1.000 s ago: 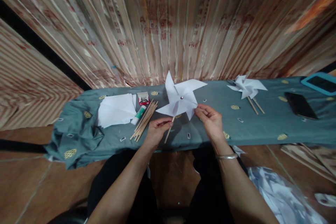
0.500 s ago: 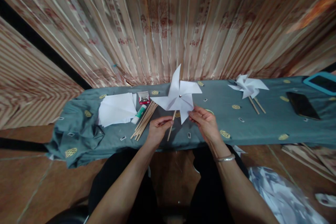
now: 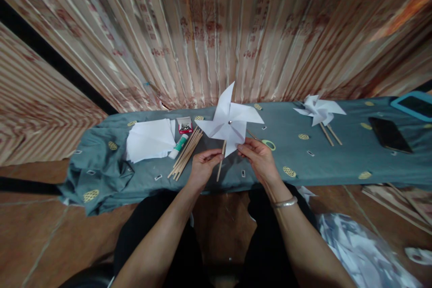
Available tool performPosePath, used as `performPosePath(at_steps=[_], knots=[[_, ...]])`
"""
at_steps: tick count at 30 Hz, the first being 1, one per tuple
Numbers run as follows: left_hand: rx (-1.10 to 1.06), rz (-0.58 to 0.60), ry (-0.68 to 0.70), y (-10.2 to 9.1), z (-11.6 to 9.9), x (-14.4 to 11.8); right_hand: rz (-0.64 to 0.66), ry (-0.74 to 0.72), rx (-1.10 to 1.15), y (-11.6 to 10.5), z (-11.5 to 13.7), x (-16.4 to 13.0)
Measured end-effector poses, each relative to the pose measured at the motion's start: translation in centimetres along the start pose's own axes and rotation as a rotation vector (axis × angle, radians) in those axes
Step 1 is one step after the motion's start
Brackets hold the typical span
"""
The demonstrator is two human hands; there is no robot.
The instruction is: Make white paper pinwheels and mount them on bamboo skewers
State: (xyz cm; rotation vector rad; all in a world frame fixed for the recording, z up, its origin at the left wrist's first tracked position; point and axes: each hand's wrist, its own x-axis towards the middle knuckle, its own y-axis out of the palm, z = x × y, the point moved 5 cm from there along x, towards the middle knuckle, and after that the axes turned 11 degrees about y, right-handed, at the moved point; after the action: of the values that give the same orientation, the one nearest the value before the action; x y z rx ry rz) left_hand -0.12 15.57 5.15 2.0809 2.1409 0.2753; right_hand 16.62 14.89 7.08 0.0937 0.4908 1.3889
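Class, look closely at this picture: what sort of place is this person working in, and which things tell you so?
Probably a home craft spot: a low bench under a teal cloth before a curtain, with paper sheets, wooden sticks and finished pinwheels.

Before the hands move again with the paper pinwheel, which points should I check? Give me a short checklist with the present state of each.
1. Left hand grips the stick of the pinwheel: ok.
2. Right hand touches the lower blade: ok.
3. Pin at the pinwheel's centre sits fully in: cannot tell.
4. Blades free of the spare sticks and glue tube: ok.
5. Finished pinwheels lie apart, to the right: ok.
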Motion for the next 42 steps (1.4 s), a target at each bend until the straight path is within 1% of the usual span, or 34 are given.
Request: performPosePath(at_steps=[7,11,13,17,21,24,27,29,31,33,34,35,39,40,42], knots=[[-0.001,-0.016,-0.003,-0.1,0.1,0.0,0.028,0.051,0.07,0.0,0.1,-0.2],[-0.015,0.023,-0.006,0.1,-0.1,-0.1,0.04,0.052,0.044,0.3,-0.1,-0.3],[-0.023,0.046,-0.002,0.3,-0.2,-0.1,0.056,0.037,0.011,0.6,-0.1,-0.3],[-0.03,0.071,0.0,0.6,-0.1,-0.3,0.085,-0.039,-0.097,1.2,-0.2,-0.3],[-0.007,0.09,-0.007,0.9,0.0,-0.5,0.067,-0.096,-0.189,1.4,-0.3,-0.5],[0.0,0.084,-0.002,0.9,-0.1,-0.6,0.063,-0.14,-0.317,1.5,-0.1,-0.8],[-0.011,0.077,-0.006,0.7,-0.2,-0.6,0.047,-0.182,-0.469,1.1,0.3,-1.1],[-0.011,0.061,-0.011,0.5,-0.3,-0.5,-0.002,-0.209,-0.537,0.4,0.7,-1.1],[-0.022,0.03,-0.017,0.2,-0.3,-0.4,-0.058,-0.224,-0.549,-0.5,1.1,-1.1],[-0.05,-0.003,-0.033,0.0,-0.2,-0.3,-0.07,-0.216,-0.529,-0.9,1.3,-1.1],[-0.068,-0.017,-0.04,-0.1,-0.1,-0.3,-0.043,-0.202,-0.53,-0.8,1.1,-1.1],[-0.088,-0.027,-0.046,-0.2,0.0,-0.2,0.011,-0.178,-0.549,-0.5,0.8,-1.1],[-0.167,-0.038,-0.057,-0.1,0.1,-0.1,0.348,-0.024,-0.694,2.0,-1.8,-1.8],[-0.181,-0.037,-0.061,0.0,0.0,-0.1,0.403,0.0,-0.708,2.6,-2.4,-1.9],[-0.194,-0.041,-0.067,0.1,-0.2,-0.1,0.442,0.008,-0.71,3.4,-3.2,-2.1]])
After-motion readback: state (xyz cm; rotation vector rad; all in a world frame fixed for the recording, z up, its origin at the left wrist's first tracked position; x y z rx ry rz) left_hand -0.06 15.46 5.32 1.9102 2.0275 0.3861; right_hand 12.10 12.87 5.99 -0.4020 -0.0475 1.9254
